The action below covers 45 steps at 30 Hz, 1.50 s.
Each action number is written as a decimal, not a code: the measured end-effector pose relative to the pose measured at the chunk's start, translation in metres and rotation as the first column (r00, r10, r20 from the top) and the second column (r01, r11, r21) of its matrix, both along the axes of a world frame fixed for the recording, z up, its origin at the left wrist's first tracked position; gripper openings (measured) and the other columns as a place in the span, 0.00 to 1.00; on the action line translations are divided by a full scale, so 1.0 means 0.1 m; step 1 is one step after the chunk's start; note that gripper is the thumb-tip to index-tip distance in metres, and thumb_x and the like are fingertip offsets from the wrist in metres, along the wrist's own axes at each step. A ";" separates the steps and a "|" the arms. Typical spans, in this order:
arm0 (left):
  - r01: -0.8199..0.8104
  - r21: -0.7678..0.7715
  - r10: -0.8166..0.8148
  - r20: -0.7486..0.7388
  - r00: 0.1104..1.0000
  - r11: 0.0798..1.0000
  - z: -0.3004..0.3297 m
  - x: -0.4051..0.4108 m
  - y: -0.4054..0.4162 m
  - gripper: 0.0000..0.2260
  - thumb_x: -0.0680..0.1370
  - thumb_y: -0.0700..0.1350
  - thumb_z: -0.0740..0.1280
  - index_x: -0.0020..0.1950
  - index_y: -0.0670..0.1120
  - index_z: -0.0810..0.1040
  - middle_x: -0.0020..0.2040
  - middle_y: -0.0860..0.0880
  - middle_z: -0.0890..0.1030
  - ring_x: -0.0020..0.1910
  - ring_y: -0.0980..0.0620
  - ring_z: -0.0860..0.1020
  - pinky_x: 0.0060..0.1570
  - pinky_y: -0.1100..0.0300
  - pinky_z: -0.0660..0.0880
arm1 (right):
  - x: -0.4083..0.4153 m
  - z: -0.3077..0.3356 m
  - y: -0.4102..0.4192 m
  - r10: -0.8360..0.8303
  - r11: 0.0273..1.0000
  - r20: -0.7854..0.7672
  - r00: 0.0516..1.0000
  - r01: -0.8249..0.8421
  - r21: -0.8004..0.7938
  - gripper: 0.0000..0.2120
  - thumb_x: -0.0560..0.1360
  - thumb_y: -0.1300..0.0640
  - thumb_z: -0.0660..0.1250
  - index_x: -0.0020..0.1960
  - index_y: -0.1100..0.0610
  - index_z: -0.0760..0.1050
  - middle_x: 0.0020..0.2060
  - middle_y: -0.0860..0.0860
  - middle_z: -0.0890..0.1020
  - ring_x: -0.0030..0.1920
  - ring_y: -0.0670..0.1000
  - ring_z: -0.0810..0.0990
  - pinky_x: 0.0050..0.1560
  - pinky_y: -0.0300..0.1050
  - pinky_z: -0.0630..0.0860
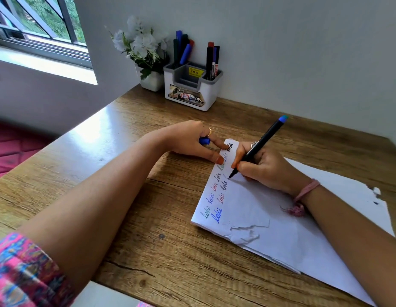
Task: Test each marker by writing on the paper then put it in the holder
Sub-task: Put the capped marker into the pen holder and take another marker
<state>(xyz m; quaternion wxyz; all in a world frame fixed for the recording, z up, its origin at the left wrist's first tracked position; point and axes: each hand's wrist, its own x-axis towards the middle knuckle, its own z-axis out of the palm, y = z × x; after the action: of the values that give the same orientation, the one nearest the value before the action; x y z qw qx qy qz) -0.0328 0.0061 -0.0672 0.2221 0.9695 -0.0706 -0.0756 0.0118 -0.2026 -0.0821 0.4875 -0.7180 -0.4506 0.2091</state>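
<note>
While the right hand (262,168) pinches the marker (257,147) low on its barrel, tip on the paper (270,218), the left hand (192,140) pins the sheet and grips the cap (204,141). Marker: light, rigid, likely slick; hold near tip. Holder (192,89) well apart; cap half hidden.

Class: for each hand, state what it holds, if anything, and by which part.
The right hand grips a black pen low on its barrel, near the tip. The left hand holds the blue cap between its fingers, which press on the paper.
</note>
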 end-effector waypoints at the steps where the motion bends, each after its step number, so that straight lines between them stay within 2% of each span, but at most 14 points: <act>1: -0.002 -0.003 0.002 -0.001 1.000 1.000 0.00 0.00 0.00 0.26 0.65 0.68 0.66 0.62 0.64 0.75 0.53 0.55 0.79 0.50 0.53 0.77 0.54 0.52 0.74 | 0.00 0.00 0.00 -0.005 1.000 -0.007 1.000 0.005 0.007 0.03 0.63 0.60 0.65 0.35 0.53 0.75 0.25 0.44 0.77 0.26 0.41 0.72 0.29 0.31 0.68; 4: -0.013 0.004 0.013 0.002 1.000 1.000 0.01 0.00 -0.01 0.24 0.67 0.66 0.67 0.62 0.64 0.75 0.49 0.53 0.80 0.46 0.52 0.77 0.49 0.54 0.74 | 0.01 -0.02 0.00 -0.024 0.999 -0.014 1.000 0.024 0.032 0.04 0.64 0.63 0.64 0.36 0.55 0.74 0.26 0.42 0.77 0.26 0.40 0.72 0.30 0.30 0.68; 11: -0.022 0.013 0.022 -0.016 1.000 1.000 0.02 -0.01 -0.03 0.27 0.63 0.69 0.64 0.61 0.65 0.75 0.53 0.50 0.80 0.49 0.50 0.77 0.53 0.48 0.75 | 0.02 -0.03 0.00 -0.026 0.999 0.009 1.000 0.026 0.043 0.04 0.65 0.63 0.64 0.36 0.55 0.74 0.26 0.42 0.77 0.26 0.40 0.72 0.30 0.30 0.67; 14: -0.019 0.016 0.019 -0.021 1.000 1.000 0.03 -0.01 -0.03 0.23 0.67 0.66 0.67 0.62 0.64 0.74 0.55 0.52 0.79 0.51 0.51 0.77 0.54 0.50 0.74 | 0.02 -0.04 0.01 -0.024 0.999 0.018 1.000 0.023 0.040 0.05 0.65 0.64 0.64 0.35 0.54 0.74 0.26 0.42 0.78 0.26 0.40 0.72 0.30 0.30 0.67; 18: -0.022 0.014 0.022 -0.013 1.000 1.000 0.02 -0.01 -0.02 0.23 0.68 0.64 0.67 0.62 0.63 0.74 0.52 0.52 0.79 0.49 0.51 0.77 0.51 0.52 0.74 | 0.04 -0.05 0.02 -0.060 0.997 0.059 0.996 0.058 0.044 0.06 0.66 0.61 0.65 0.35 0.51 0.75 0.29 0.43 0.78 0.29 0.40 0.73 0.34 0.32 0.68; 21: -0.015 0.010 0.015 -0.006 1.000 1.000 0.01 0.00 -0.02 0.22 0.69 0.64 0.68 0.62 0.63 0.75 0.49 0.52 0.80 0.48 0.51 0.77 0.49 0.55 0.73 | 0.03 -0.04 0.01 -0.043 0.998 0.054 0.998 0.041 0.051 0.02 0.64 0.57 0.66 0.34 0.51 0.74 0.28 0.43 0.77 0.29 0.40 0.72 0.33 0.31 0.68; 23: -0.015 0.005 0.015 -0.008 1.000 1.000 0.01 0.00 -0.02 0.22 0.69 0.64 0.68 0.62 0.63 0.75 0.50 0.54 0.79 0.48 0.51 0.77 0.50 0.54 0.73 | 0.03 -0.04 0.01 -0.045 0.997 0.063 0.997 0.041 0.060 0.03 0.62 0.54 0.66 0.34 0.52 0.73 0.27 0.42 0.77 0.29 0.40 0.73 0.34 0.30 0.68; 28: -0.005 0.022 0.005 0.001 1.000 1.000 0.01 0.00 -0.02 0.25 0.65 0.67 0.67 0.62 0.63 0.75 0.51 0.52 0.80 0.48 0.49 0.77 0.51 0.50 0.74 | 0.04 -0.05 0.02 -0.073 0.996 0.090 0.993 0.069 0.054 0.04 0.65 0.61 0.65 0.35 0.54 0.74 0.26 0.40 0.77 0.29 0.39 0.74 0.33 0.29 0.68; 30: -0.004 0.021 0.004 -0.002 1.000 1.000 0.02 -0.01 -0.02 0.25 0.66 0.66 0.67 0.62 0.63 0.75 0.49 0.51 0.80 0.46 0.49 0.77 0.49 0.51 0.73 | 0.04 -0.05 0.02 -0.068 0.997 0.093 0.993 0.063 0.051 0.02 0.64 0.58 0.66 0.35 0.54 0.73 0.25 0.41 0.77 0.28 0.40 0.73 0.32 0.29 0.67; 32: -0.004 0.016 0.004 0.000 1.000 1.000 0.02 0.00 -0.02 0.23 0.68 0.65 0.67 0.62 0.63 0.75 0.47 0.51 0.80 0.45 0.50 0.77 0.46 0.54 0.73 | 0.05 -0.05 0.02 -0.078 0.996 0.103 0.992 0.072 0.058 0.04 0.62 0.53 0.65 0.35 0.53 0.73 0.26 0.41 0.77 0.28 0.40 0.73 0.33 0.30 0.67; 34: -0.008 0.015 0.008 -0.003 1.000 1.000 0.02 0.01 -0.01 0.23 0.67 0.65 0.67 0.62 0.63 0.75 0.44 0.49 0.80 0.44 0.49 0.77 0.43 0.55 0.71 | 0.06 -0.06 0.03 -0.091 0.994 0.103 0.990 0.084 0.068 0.03 0.62 0.53 0.65 0.34 0.51 0.73 0.26 0.41 0.77 0.29 0.40 0.73 0.33 0.30 0.67; 39: -0.003 0.020 0.003 -0.005 1.000 1.000 0.01 0.02 -0.02 0.25 0.66 0.68 0.65 0.61 0.64 0.74 0.48 0.45 0.80 0.45 0.45 0.77 0.44 0.52 0.72 | 0.07 -0.06 0.03 -0.095 0.993 0.097 0.991 0.087 0.084 0.04 0.61 0.51 0.65 0.33 0.51 0.73 0.26 0.41 0.76 0.28 0.40 0.73 0.32 0.29 0.67; 42: 0.008 0.024 -0.008 -0.009 1.000 1.000 0.01 0.02 -0.01 0.28 0.62 0.71 0.63 0.61 0.66 0.73 0.50 0.45 0.80 0.47 0.46 0.77 0.49 0.48 0.74 | 0.07 -0.08 0.04 -0.107 0.990 0.071 0.992 0.100 0.098 0.04 0.61 0.50 0.65 0.34 0.50 0.73 0.26 0.42 0.77 0.28 0.40 0.73 0.32 0.30 0.68; 45: 0.003 0.032 -0.003 -0.014 1.000 0.999 0.02 0.01 -0.01 0.27 0.62 0.70 0.62 0.60 0.67 0.72 0.50 0.45 0.80 0.47 0.46 0.77 0.49 0.48 0.73 | 0.07 -0.08 0.05 -0.097 0.992 0.078 0.992 0.090 0.085 0.05 0.61 0.49 0.65 0.34 0.50 0.74 0.26 0.41 0.77 0.28 0.39 0.73 0.32 0.30 0.68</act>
<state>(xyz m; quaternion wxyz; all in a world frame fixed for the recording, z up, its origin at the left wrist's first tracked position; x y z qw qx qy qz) -0.0318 0.0048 -0.0656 0.2068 0.9723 -0.0694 -0.0836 0.0186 -0.1979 -0.0903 0.5069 -0.7258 -0.4442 0.1377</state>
